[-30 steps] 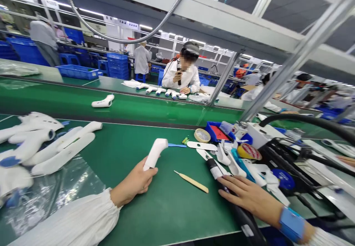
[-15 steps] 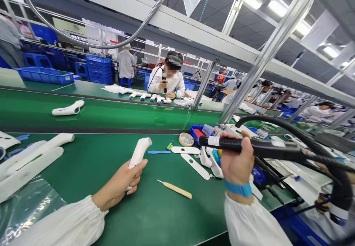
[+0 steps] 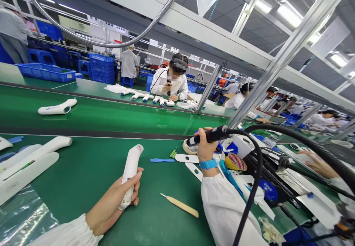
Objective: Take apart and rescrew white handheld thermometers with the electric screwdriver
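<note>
White casing (image 3: 131, 165) gripped in LH (image 3: 118, 196), black tool (image 3: 218, 133) in RH (image 3: 205, 152), pick (image 3: 182, 206) btwn, tape (image 3: 190, 150) nr RH

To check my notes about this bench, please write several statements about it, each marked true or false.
1. The left hand holds a white piece, the right hand a black tool. True.
2. The left hand touches the black tool. False: only the right hand holds it.
3. The pale-handled tool lies on the green tabletop. True.
4. The left wrist shows a blue band. False: the blue wristband is on the right wrist.
</note>
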Motion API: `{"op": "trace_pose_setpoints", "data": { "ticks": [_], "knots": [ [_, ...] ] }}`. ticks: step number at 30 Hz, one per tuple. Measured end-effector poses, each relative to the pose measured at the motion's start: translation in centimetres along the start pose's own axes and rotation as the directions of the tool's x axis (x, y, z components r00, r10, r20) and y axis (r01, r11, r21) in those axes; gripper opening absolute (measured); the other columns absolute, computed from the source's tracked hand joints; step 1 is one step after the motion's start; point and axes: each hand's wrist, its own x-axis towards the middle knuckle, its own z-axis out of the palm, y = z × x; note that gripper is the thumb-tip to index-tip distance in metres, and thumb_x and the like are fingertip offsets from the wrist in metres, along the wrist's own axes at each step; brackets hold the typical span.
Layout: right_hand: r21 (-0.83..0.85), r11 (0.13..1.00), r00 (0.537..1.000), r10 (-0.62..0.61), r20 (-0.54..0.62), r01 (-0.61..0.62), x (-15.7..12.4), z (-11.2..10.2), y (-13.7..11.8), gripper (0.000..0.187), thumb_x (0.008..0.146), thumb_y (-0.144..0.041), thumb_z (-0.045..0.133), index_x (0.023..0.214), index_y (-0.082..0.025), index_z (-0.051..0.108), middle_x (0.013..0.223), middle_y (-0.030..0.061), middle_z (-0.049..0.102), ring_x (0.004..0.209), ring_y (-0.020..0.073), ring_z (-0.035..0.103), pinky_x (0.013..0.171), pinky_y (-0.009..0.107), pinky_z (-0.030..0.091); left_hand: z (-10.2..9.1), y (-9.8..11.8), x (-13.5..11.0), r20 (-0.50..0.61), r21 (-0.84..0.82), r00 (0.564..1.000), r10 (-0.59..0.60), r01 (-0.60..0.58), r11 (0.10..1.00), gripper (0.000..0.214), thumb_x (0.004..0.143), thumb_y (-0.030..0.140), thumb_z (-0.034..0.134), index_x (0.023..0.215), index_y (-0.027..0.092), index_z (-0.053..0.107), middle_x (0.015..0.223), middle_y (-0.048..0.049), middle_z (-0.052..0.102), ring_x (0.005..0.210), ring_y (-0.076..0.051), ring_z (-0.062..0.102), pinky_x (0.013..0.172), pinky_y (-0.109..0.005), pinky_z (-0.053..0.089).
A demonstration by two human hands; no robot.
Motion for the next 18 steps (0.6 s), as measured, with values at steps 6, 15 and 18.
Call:
{"op": "trace_pose_setpoints", "data": {
  "ticks": [6,15,18],
  "knots": [
    [-0.068,0.998,0.999,-0.01,-0.052,0.007,1.4,-1.2,1.5,0.031,0.065,-0.033,0.068,0.083,-0.017,0.049,0.057,-0.0054,0.056,0.053,0.0142,0.057,0.06,0.031,0.047,0.1,-0.5,0.3,-0.021,-0.043,0.998,-0.051,0.05,0.998,0.042,0.069,0.039,0.068,0.102,0.018,0.05,0.059,0.0069,0.042,0.045,-0.006,0.035,0.046,-0.023,0.038],
    [-0.008,1.0,0.997,0.014,-0.073,-0.015,0.5,-0.9,-0.3,0.028,0.065,-0.031,0.067,0.082,-0.019,0.048,0.056,-0.0058,0.056,0.052,0.0135,0.056,0.062,0.032,0.048,0.0,-0.4,0.3,-0.01,0.002,1.0,-0.027,0.027,1.0,0.033,0.071,0.036,0.067,0.095,0.019,0.051,0.054,0.0077,0.044,0.045,-0.007,0.038,0.047,-0.022,0.041],
    [0.077,0.997,0.999,0.016,-0.027,-0.014,-1.7,-0.3,-4.0,0.022,0.07,-0.032,0.06,0.083,-0.022,0.046,0.055,-0.0082,0.052,0.055,0.0126,0.055,0.069,0.034,0.048,0.1,-0.4,0.2,-0.009,-0.009,1.0,-0.02,0.02,1.0,0.026,0.071,0.031,0.068,0.088,0.017,0.053,0.056,0.0047,0.052,0.05,-0.008,0.049,0.055,-0.024,0.046]
  ]
}}
